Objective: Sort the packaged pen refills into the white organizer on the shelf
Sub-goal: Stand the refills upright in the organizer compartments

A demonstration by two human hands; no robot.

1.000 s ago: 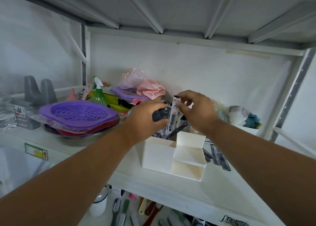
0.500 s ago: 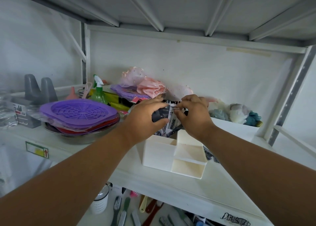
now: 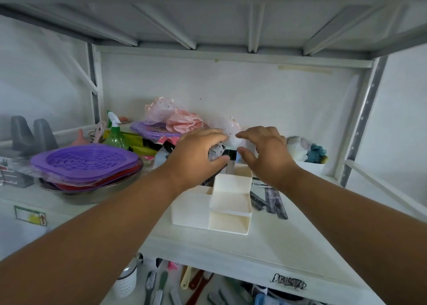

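Note:
The white organizer (image 3: 231, 203) stands on the shelf, its stepped compartments facing me. My left hand (image 3: 196, 159) hovers over its back left part, with fingers and thumb curled round a bundle of packaged pen refills (image 3: 217, 153) standing in the tall rear compartment. My right hand (image 3: 265, 156) is just right of the bundle with fingers spread and relaxed, holding nothing; its thumb is close to the packs' black top (image 3: 232, 153). More refill packs (image 3: 272, 198) lie flat on the shelf to the organizer's right.
Purple trays (image 3: 85, 161) on a metal bowl (image 3: 92, 192) sit at the left, with a green spray bottle (image 3: 115, 136) and pink fabric (image 3: 178, 119) behind. Plush toys (image 3: 309, 149) sit at the back right near the shelf post (image 3: 360, 129). Brushes (image 3: 159, 286) lie on the lower shelf.
My right hand has let go of the pack and opened, drawing slightly right. The left hand still holds the bundle, now lower in the organizer. The camera has tilted down a little.

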